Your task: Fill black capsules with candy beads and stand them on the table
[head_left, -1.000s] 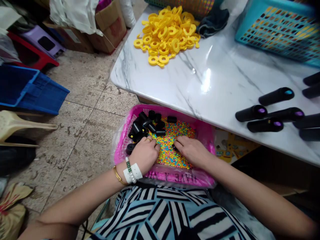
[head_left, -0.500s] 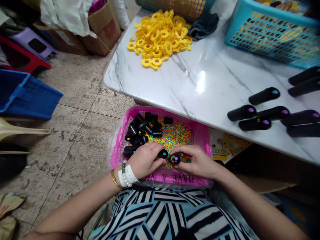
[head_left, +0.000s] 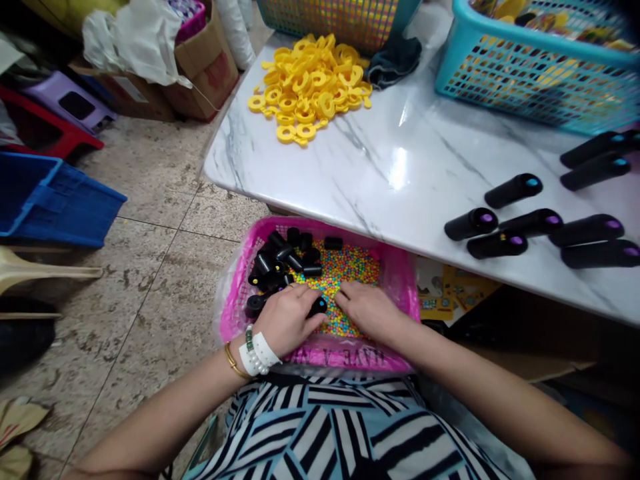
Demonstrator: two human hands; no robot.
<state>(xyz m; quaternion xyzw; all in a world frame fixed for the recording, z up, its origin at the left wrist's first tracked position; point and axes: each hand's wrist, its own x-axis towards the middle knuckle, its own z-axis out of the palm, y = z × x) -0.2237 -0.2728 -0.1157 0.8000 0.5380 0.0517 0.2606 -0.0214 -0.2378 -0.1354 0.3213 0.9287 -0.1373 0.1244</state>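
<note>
My left hand is closed around a black tube whose end, with a blue spot, faces up beside the thumb. To its right, my right hand reaches down into small multicoloured beads, back of the hand up and fingers curled. What those fingers hold is hidden under the hand. The beads fill a pink basket lined with clear plastic. Several more black tubes lie heaped on the beads at the basket's left, next to my left hand.
Beyond the basket is a white marbled table. On it are a pile of yellow ring-shaped pieces, a dark cloth, a turquoise basket and several black tubes. A blue crate stands on the floor at left.
My right hand has turned over and pushed down into the beads; the bead-filled black tube it held is now out of sight. My left hand keeps its tube, shifted slightly left.
</note>
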